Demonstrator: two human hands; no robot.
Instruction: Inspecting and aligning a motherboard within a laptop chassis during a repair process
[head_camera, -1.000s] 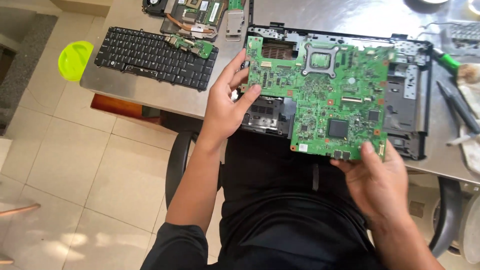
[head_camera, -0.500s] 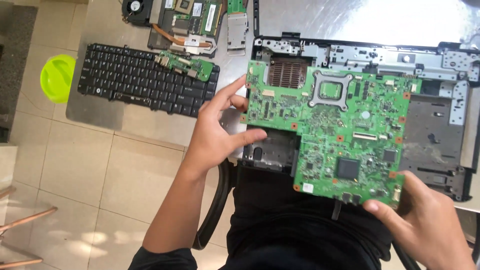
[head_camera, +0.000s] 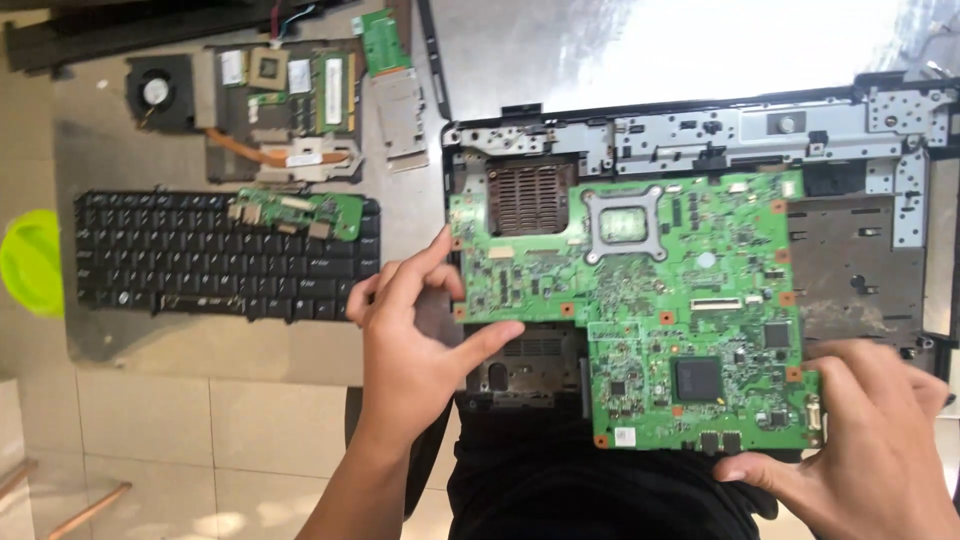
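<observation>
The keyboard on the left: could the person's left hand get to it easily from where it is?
Probably yes. The left hand grips the motherboard's left edge, right beside the keyboard, with only bare table between them; it would have to let go first.

The left hand (head_camera: 415, 345) grips the green motherboard (head_camera: 640, 300) at its left edge; just left of that grip lies the black keyboard (head_camera: 215, 255), with bare tabletop (head_camera: 230, 345) between. Beyond the right hand (head_camera: 865, 440) at the near-right corner, the laptop chassis (head_camera: 850, 270) rim crowds close; toward the body, open air.
</observation>
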